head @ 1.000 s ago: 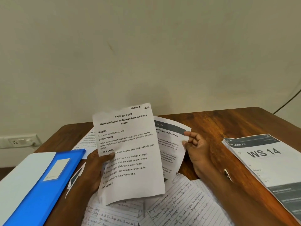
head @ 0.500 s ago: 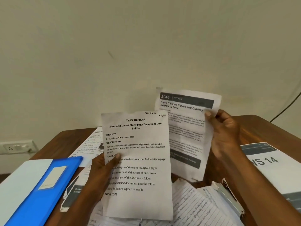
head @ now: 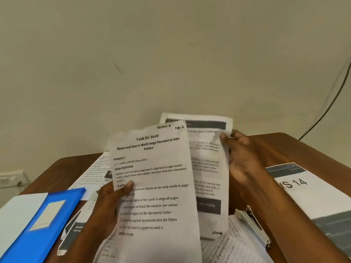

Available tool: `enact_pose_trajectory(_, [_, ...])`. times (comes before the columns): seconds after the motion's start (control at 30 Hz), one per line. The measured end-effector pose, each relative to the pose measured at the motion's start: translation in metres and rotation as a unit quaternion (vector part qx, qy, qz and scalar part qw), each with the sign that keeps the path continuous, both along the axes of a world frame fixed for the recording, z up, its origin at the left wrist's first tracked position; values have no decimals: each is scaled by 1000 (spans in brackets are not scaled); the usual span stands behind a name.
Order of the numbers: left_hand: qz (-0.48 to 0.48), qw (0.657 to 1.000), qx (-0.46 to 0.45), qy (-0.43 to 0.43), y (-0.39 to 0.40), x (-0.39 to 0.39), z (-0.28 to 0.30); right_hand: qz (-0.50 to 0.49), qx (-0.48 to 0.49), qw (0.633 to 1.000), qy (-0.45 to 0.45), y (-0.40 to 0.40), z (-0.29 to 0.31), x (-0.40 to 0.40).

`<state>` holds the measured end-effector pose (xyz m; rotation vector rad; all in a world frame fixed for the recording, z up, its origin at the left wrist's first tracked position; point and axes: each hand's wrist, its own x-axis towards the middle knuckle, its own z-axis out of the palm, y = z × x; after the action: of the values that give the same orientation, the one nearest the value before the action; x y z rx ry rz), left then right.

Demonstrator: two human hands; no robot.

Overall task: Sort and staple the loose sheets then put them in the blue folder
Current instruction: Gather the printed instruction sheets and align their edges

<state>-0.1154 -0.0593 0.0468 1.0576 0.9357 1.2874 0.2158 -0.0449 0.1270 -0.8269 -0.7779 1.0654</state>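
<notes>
The front sheet (head: pixel 155 186), held upright above the table (head: pixel 296 149), is headed "TASK ID: 3649 / Bind and Insert Multi-page Document into Folder", with the headings "PROJECT" and "DESCRIPTION" and handwritten marks "SECTION 1" and "R-1" at its top edge. The left hand (head: pixel 112 202) pinches it at the left margin, thumb on the printed face, fingers behind. Directly behind and to the right stands a second sheet (head: pixel 208 168) with a dark header band; its text is blurred and unreadable. The right hand (head: pixel 241 158) grips this sheet at its right edge, fingers curled round it. The two hands are apart, each clamped on its own sheet. The blue folder (head: pixel 43 224), bearing a pale label, lies on the table just left of the left hand. A metal stapler (head: pixel 252 226) lies below the right forearm on handwritten lined pages (head: pixel 228 249). Right of the right arm lies a printed stack (head: pixel 311 190) reading "S 14". More printed sheets (head: pixel 95 171) lie beyond the left hand.
</notes>
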Motion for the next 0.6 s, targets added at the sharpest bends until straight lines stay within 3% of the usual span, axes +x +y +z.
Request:
enact_pose_trajectory(0.23, [-23,996,-56,-71,2,3,-15,86,-18,993,-74,10,-20,-2])
enact_pose_trajectory(0.6, [-6,999,-36,-20,-5,19,-9,85,-16,985,-150,4,-18,-11])
